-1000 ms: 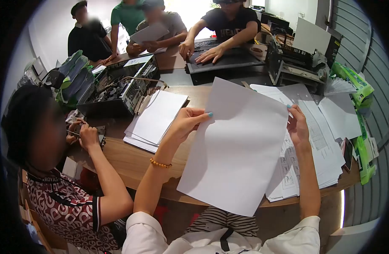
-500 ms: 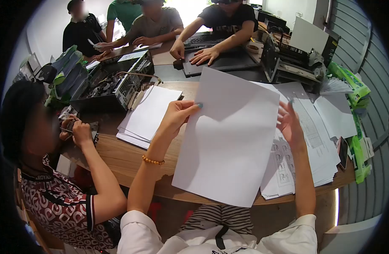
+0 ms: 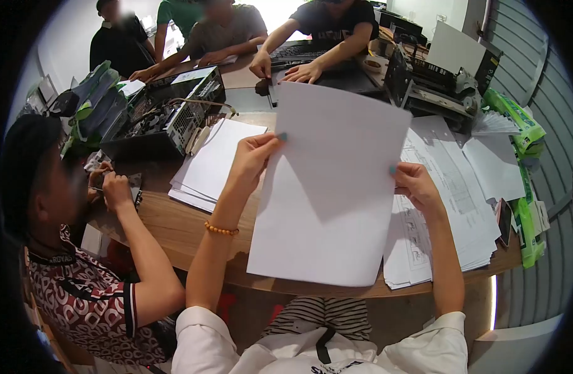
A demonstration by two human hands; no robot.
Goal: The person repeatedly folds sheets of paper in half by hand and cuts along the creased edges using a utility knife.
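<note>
Paper sheet (image 3: 333, 187), blank and white, was held up in the air over the near edge of the wooden table (image 3: 174, 224), tilted slightly and facing the wearer. Left hand (image 3: 252, 159) pinched its left edge near the top, thumb in front and fingers curled behind; right hand (image 3: 414, 184) gripped the right edge about halfway down, fingers closed on the paper. Under and to the right of the sheet lay a spread pile of printed pages (image 3: 451, 206), reaching to the table's right side. To the left of the sheet sat a neat stack of blank paper (image 3: 214, 165), and beyond it an opened computer case (image 3: 165, 118). A printer (image 3: 433, 84) stood at the far right. A person in a patterned shirt (image 3: 87, 299) sat on the left, both hands at the table edge on a small object too small to identify. Across the table, another person's hands (image 3: 283, 68) rested on a dark flat device.
</note>
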